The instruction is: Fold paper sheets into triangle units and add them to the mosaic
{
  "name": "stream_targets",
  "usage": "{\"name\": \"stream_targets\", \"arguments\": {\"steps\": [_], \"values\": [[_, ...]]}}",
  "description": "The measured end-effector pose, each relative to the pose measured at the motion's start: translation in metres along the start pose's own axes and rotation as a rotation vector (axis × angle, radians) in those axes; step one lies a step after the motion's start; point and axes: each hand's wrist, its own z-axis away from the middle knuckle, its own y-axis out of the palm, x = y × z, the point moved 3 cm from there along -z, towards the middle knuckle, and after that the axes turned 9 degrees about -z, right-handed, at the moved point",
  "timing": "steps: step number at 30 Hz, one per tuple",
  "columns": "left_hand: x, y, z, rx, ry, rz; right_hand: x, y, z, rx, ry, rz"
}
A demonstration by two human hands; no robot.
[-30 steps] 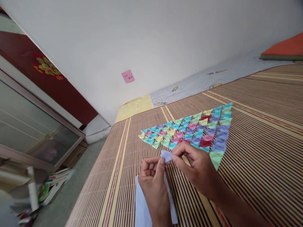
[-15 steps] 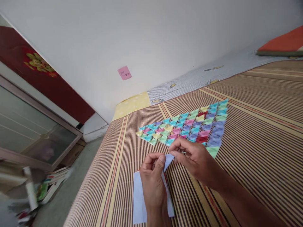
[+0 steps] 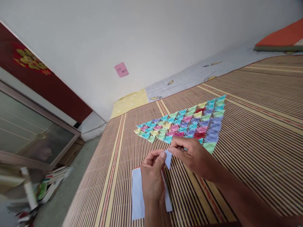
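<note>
A small folded piece of light-blue paper (image 3: 168, 159) is pinched between my two hands. My left hand (image 3: 153, 171) grips its left side between thumb and fingers. The fingertips of my right hand (image 3: 188, 153) close on its upper right corner. Under my left hand and wrist lies a stack of light-blue paper sheets (image 3: 137, 195), partly hidden. Beyond my hands, many folded paper triangles (image 3: 187, 121) in blue, green, pink, yellow, red and purple lie in overlapping rows that form a large triangle; my right hand covers part of its near edge.
A striped bamboo mat (image 3: 113, 176) covers the bed. Along the white wall run a checked cloth (image 3: 180, 82) and a yellow cloth (image 3: 130, 101). An orange folded item (image 3: 281, 36) lies far right. Papers and clutter (image 3: 44, 189) stand on the floor at left, beside a glass-panelled door (image 3: 35, 126).
The blue paper has turned, its free point now hanging downward, and it looks narrower. Both hands keep their pinch. The view has shifted slightly.
</note>
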Motion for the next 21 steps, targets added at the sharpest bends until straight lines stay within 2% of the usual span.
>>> {"name": "stream_targets", "arguments": {"steps": [6,11,17,21], "values": [[-0.002,0.003,-0.0002,0.048,-0.012,-0.038,-0.0003,0.0002,-0.0002,-0.035,-0.012,-0.046],[0.0008,0.0076,-0.0002,0.19,-0.026,-0.078,0.0002,-0.0004,-0.0013,-0.131,-0.058,-0.071],[-0.0039,0.0047,0.0036,0.105,0.068,-0.178,-0.0016,-0.0015,-0.002,-0.161,-0.029,-0.096],[-0.0049,0.006,0.0044,0.132,0.094,-0.176,-0.0009,0.0,-0.0004,-0.159,-0.042,-0.052]]}}
